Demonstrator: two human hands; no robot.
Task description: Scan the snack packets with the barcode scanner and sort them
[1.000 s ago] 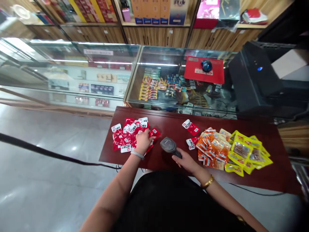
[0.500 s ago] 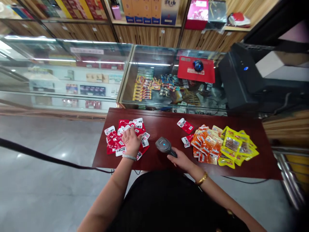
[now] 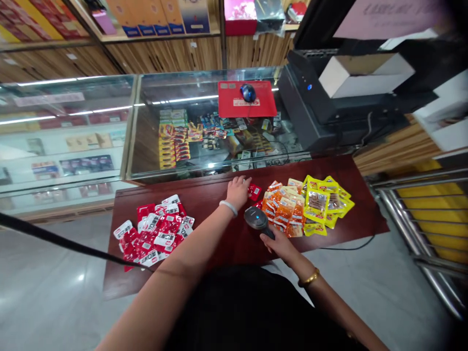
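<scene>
Scanner (image 3: 256, 218), gripped in the right hand (image 3: 280, 242), rests on the table's (image 3: 204, 195) near side. Beyond it, the left hand (image 3: 237, 191) lies on a lone red packet (image 3: 253, 190) beside the orange packets (image 3: 283, 209); whether it grips is unclear. Seemingly a pick-up stage: scanning needs the packet's barcode facing the scanner.

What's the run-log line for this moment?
left hand touching red packet | right hand gripping scanner | red pile left | orange packets, yellow packets right

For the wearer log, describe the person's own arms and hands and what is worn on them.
Both arms are bare, with no sleeves or gloves in view. The left hand has a thin pale bangle at the wrist; the right hand has a gold bangle at the wrist. No rings can be made out.
</scene>
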